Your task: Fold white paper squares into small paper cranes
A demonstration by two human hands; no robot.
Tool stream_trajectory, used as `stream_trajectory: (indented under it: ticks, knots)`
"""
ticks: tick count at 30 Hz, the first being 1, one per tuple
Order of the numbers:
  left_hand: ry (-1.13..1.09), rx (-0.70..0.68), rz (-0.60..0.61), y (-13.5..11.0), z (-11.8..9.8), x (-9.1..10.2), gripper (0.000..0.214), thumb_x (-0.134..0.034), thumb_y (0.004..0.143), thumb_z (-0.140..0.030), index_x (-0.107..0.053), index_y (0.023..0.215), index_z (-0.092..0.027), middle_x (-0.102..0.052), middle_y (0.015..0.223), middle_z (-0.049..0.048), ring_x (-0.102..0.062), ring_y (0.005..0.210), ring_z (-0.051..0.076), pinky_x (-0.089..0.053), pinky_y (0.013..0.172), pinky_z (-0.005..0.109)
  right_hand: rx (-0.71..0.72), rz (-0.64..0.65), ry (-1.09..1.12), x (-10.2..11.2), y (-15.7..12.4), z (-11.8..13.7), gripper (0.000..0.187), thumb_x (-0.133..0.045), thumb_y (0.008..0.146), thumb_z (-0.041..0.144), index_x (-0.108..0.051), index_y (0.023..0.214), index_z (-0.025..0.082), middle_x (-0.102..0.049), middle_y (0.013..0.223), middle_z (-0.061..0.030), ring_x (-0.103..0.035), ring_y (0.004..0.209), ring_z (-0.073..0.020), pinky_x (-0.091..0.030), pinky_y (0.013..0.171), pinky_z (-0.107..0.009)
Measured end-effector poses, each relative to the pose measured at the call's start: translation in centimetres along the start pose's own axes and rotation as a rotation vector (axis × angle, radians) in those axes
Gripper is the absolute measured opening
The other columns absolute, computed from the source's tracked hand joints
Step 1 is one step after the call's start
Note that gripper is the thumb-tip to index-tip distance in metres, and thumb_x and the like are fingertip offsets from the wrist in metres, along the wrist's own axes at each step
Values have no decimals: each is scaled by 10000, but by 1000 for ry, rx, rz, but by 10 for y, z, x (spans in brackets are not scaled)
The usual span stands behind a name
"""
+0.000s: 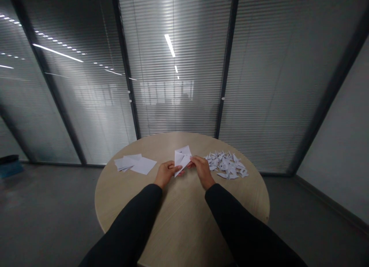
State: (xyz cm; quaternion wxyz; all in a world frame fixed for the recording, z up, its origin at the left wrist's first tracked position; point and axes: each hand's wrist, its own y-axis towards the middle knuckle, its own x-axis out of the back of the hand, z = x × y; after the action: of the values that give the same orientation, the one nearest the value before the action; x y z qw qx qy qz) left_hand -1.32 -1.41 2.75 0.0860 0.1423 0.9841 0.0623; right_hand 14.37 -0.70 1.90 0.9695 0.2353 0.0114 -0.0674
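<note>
A partly folded sheet of white paper (182, 158) is held up between my two hands over the middle of the table. My left hand (166, 173) pinches its lower left edge, with the thumb on the near face. At its right edge, my right hand (202, 170) grips the paper between thumb and fingers. Creases and a folded flap show on the sheet. To the left lie several flat white paper sheets (143, 166), loosely overlapping. A heap of small folded paper pieces (229, 166), pointed in shape, lies just right of my right hand.
The round wooden table (178, 221) reaches toward me under both forearms. Behind it stands a glass partition with blinds (178, 117) and dark frames. A blue bin (10, 167) sits on the floor at far left, and a plain wall (340, 144) rises at right.
</note>
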Motion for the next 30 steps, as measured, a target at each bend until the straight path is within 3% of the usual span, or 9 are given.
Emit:
stream_trajectory:
  ticks: [4,7,10,14,18,27,30]
  knots:
    - [60,-47,20,2,4,1,468,-770,544,-390,-579,869,-112,-686,665,62,-646,577,178,-492,561,261,22,-31,-58,0,-3,4,299,-515,749,401,-589,543,197,-613,544,-16,-571,542,-165,-453,582,-284]
    - [142,-140,-47,2,6,4,657,-750,591,-362,-459,1141,-149,-689,755,63,-633,583,159,-480,540,247,34,-19,-118,-3,-5,6,309,-504,766,416,-606,575,195,-633,579,-20,-588,572,-172,-454,600,-290]
    - [274,-238,-133,0,6,4,786,-746,602,-324,-350,1270,-201,-663,925,83,-636,710,171,-490,620,270,60,14,-207,-5,-7,7,318,-493,787,406,-611,577,198,-637,579,-11,-594,588,-168,-444,610,-279]
    - [462,-333,-251,-1,6,5,732,-690,666,-325,-350,1297,-179,-617,947,83,-607,746,170,-465,704,294,128,73,-324,-7,-12,11,312,-491,804,384,-611,576,206,-640,589,3,-596,610,-164,-424,631,-269]
    - [503,-351,-318,1,7,7,675,-634,708,-343,-358,1299,-171,-583,940,69,-565,663,134,-448,661,270,166,133,-359,-7,-15,15,316,-461,831,382,-623,621,208,-654,635,-1,-608,648,-170,-419,654,-271]
    - [304,-319,-208,4,11,13,624,-544,731,-225,-324,1315,-198,-529,745,-24,-525,622,89,-431,621,206,152,29,-374,-3,-8,8,305,-464,817,406,-612,643,204,-637,624,-1,-588,641,-169,-411,634,-265]
    - [231,-279,-181,3,8,10,657,-545,698,-179,-320,1315,-194,-503,712,-38,-504,580,76,-431,582,194,137,-17,-341,-1,-7,7,244,-480,808,401,-634,785,213,-639,676,-4,-588,671,-173,-424,651,-272]
